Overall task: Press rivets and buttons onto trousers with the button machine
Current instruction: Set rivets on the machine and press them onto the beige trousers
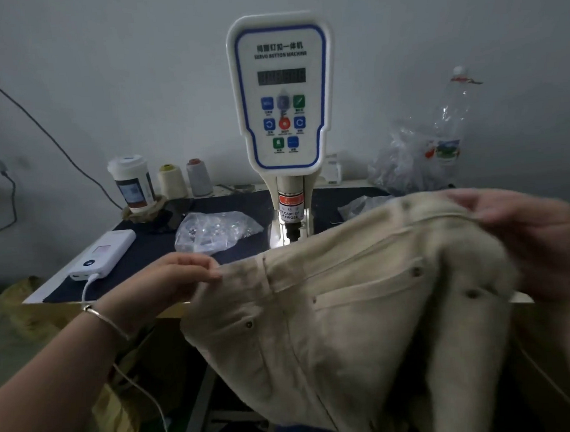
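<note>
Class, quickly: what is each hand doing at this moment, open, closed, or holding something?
Left hand: grip pinches the waistband edge of the trousers.
Right hand: blurred, fingers curled on the trousers' far waistband, holding it up.

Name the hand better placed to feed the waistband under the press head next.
Left, probably. The left hand pinches the trousers at the waistband edge, just below-left of the press head. The right hand holds the cloth far off to the right and is blurred.
</note>
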### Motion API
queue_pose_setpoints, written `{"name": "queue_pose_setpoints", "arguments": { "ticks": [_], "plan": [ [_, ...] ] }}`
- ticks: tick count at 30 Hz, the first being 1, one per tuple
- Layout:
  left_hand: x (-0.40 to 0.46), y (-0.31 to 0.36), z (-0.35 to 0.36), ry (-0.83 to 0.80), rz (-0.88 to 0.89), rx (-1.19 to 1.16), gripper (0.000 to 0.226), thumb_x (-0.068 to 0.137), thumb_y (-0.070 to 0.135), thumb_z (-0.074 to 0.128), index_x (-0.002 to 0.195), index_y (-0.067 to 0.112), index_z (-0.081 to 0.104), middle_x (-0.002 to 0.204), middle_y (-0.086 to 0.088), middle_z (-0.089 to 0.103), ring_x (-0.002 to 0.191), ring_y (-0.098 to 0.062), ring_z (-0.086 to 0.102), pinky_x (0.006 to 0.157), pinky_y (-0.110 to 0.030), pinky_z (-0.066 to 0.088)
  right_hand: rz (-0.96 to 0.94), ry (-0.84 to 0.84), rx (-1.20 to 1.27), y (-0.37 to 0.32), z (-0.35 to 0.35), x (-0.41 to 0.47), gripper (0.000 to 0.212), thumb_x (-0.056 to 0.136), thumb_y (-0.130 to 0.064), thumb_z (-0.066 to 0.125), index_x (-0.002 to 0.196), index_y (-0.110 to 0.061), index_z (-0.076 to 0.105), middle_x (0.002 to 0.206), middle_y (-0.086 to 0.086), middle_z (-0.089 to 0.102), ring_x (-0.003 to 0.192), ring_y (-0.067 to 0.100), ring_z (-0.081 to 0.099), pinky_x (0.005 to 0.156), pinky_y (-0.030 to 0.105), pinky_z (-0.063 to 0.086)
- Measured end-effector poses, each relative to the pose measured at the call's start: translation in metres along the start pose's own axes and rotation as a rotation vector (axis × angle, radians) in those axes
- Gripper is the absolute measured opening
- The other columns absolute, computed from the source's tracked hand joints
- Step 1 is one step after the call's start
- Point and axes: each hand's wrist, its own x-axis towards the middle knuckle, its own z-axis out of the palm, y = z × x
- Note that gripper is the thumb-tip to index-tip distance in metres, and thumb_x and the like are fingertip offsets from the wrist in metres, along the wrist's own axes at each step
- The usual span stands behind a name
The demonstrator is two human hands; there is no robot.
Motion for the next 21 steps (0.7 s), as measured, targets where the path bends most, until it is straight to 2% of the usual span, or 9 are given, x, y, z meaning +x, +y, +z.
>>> {"name": "queue_pose_setpoints", "arguments": {
  "ticks": [1,3,4,6,9,13,16,19,21],
  "plan": [
    [-0.002,0.003,0.002,-0.008,0.041,0.099,0.017,0.073,0.032,0.074,0.085,0.020,0.075,0.094,-0.005,0.071,0.088,-0.016,0.068,0.087,-0.033,0.051,0.037,-0.033,-0.148,0.000,0.014,0.008,0.046,0.067,-0.005,0.063,0.112,0.001,0.066,0.101,0.024,0.068,0.086,0.031,0.069,0.074,0.037,0.058],
    [-0.006,0.016,0.013,-0.039,0.175,0.212,0.048,0.071,0.053,0.070,0.116,0.034,0.068,0.122,0.008,0.067,0.115,-0.011,0.062,0.104,-0.043,0.043,0.075,-0.078,-0.398,0.003,0.043,0.029,0.035,0.071,-0.007,0.064,0.105,-0.005,0.069,0.092,0.016,0.069,0.080,0.023,0.068,0.069,0.030,0.057],
    [-0.008,0.028,0.023,-0.092,0.263,0.190,0.062,0.072,0.062,0.069,0.129,0.038,0.059,0.134,0.010,0.061,0.126,-0.011,0.056,0.108,-0.047,0.039,0.113,-0.091,-0.485,0.005,0.060,0.039,0.031,0.075,-0.006,0.064,0.106,-0.005,0.067,0.092,0.014,0.069,0.082,0.022,0.067,0.071,0.028,0.056],
    [-0.012,0.048,0.043,-0.235,0.383,0.076,0.078,0.073,0.066,0.070,0.140,0.031,0.049,0.143,0.002,0.054,0.133,-0.020,0.049,0.108,-0.048,0.038,0.152,-0.082,-0.665,0.008,0.081,0.053,0.025,0.081,-0.005,0.066,0.107,-0.008,0.066,0.094,0.010,0.071,0.086,0.020,0.067,0.071,0.027,0.054],
    [-0.019,0.072,0.060,-0.291,0.376,0.028,0.063,0.072,0.049,0.081,0.124,0.019,0.065,0.123,-0.008,0.067,0.116,-0.024,0.064,0.092,-0.033,0.052,0.089,-0.026,-0.917,0.003,0.098,0.067,0.025,0.080,-0.010,0.073,0.104,-0.017,0.066,0.089,0.004,0.074,0.083,0.016,0.070,0.068,0.027,0.054],
    [-0.028,0.082,0.053,-0.355,0.313,-0.118,0.036,0.077,0.013,0.075,0.109,-0.003,0.069,0.101,-0.018,0.071,0.090,-0.025,0.069,0.078,-0.029,0.057,0.214,-0.191,-0.825,-0.005,0.086,0.060,0.049,0.064,-0.009,0.080,0.110,-0.012,0.062,0.098,0.011,0.073,0.092,0.025,0.069,0.084,0.039,0.054],
    [-0.040,0.085,0.043,-0.339,0.400,-0.265,0.019,0.068,0.021,0.082,0.085,0.011,0.078,0.080,-0.006,0.074,0.072,-0.015,0.072,0.065,-0.022,0.058,0.379,-0.353,-0.727,0.006,0.060,0.048,0.043,0.064,0.005,0.076,0.105,-0.010,0.069,0.103,0.018,0.070,0.093,0.029,0.067,0.080,0.034,0.056],
    [-0.045,0.082,0.028,-0.233,0.421,-0.336,0.038,0.048,0.031,0.092,0.076,0.009,0.078,0.073,-0.007,0.073,0.067,-0.018,0.072,0.063,-0.023,0.058,0.419,-0.424,-0.742,0.014,0.036,0.031,0.037,0.068,0.007,0.072,0.098,-0.014,0.074,0.099,0.011,0.073,0.092,0.023,0.068,0.081,0.030,0.055],
    [-0.047,0.077,0.024,-0.289,0.366,-0.328,0.038,0.049,0.029,0.093,0.077,0.009,0.078,0.075,-0.009,0.073,0.069,-0.020,0.072,0.064,-0.024,0.058,0.376,-0.408,-0.775,0.013,0.025,0.024,0.034,0.068,0.003,0.075,0.099,-0.010,0.073,0.100,0.014,0.072,0.096,0.029,0.066,0.087,0.036,0.052]
  ]
}}
